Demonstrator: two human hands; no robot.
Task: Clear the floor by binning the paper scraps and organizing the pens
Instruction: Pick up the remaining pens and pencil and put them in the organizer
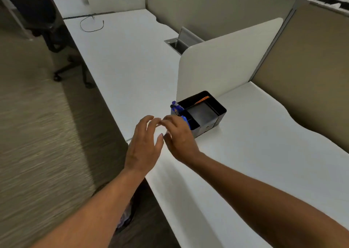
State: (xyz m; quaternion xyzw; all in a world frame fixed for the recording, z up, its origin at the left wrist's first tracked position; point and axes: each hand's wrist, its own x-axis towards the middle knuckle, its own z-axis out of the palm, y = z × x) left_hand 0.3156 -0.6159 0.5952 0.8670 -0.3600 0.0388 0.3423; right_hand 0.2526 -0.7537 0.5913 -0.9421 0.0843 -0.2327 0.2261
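On white desk [245,144] | black organizer [200,112], blue pens [176,108] upright | left hand [145,144], right hand [179,138]: grip relaxed, empty

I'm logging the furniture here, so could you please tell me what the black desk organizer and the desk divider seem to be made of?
Black desk organizer: probably plastic or coated metal; thin, crisp walls with a smooth, faintly glossy sheen. Desk divider: likely laminated board or moulded plastic; a plain cream, matte face with a rounded corner and no visible weave. Blur leaves both uncertain.
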